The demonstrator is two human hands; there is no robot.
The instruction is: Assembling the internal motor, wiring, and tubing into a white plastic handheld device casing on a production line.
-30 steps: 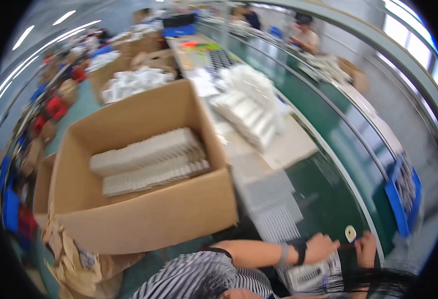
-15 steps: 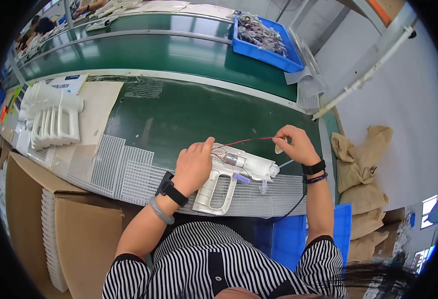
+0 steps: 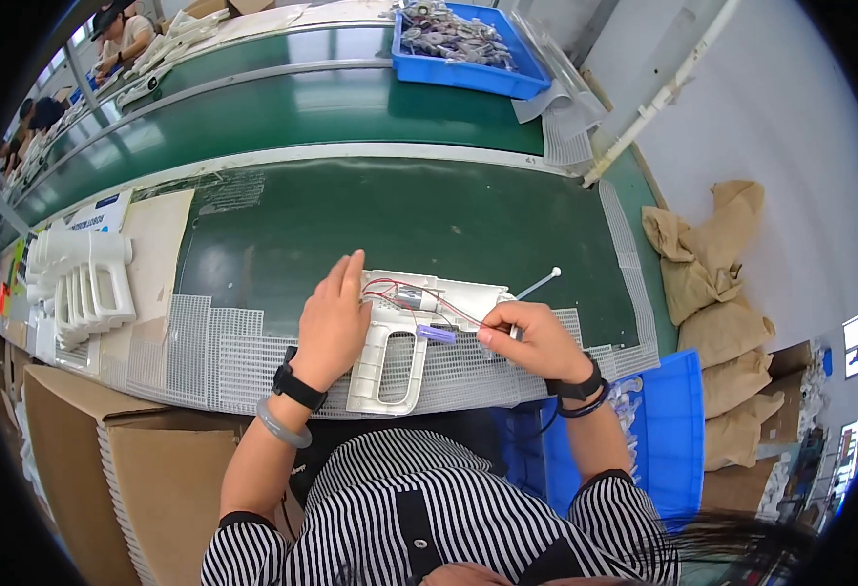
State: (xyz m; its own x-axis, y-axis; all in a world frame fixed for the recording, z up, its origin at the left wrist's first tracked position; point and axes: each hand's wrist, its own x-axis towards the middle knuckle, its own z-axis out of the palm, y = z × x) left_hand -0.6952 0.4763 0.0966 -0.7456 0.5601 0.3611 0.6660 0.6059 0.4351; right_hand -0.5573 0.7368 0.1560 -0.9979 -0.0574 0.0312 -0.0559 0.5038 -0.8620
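Note:
A white toy-gun shell half [image 3: 387,366] lies on the mesh matting, its inside facing up and its handle toward me. In it sits a silver cylindrical motor [image 3: 409,298]. A purple part [image 3: 436,334] lies by the top of the handle. My left hand [image 3: 336,317] rests against the shell's left end, fingers stretched out. A red wire [image 3: 445,302] runs from beside it across the shell to my right hand [image 3: 536,340], whose thumb and fingers pinch it at the right end. A small pale piece under those fingers is mostly hidden.
A thin rod with a white knob [image 3: 541,283] sticks out beyond the shell. White shells [image 3: 92,288] stand stacked at left. A blue tray [image 3: 448,70] of small parts sits at the back. Cardboard boxes [image 3: 170,479], a blue bin [image 3: 678,430] and brown sacks [image 3: 712,264] surround the bench.
My right hand has come down and left, bringing the raised wire onto the shell. My left hand's fingers have straightened at the shell's left end. The whole view has shifted.

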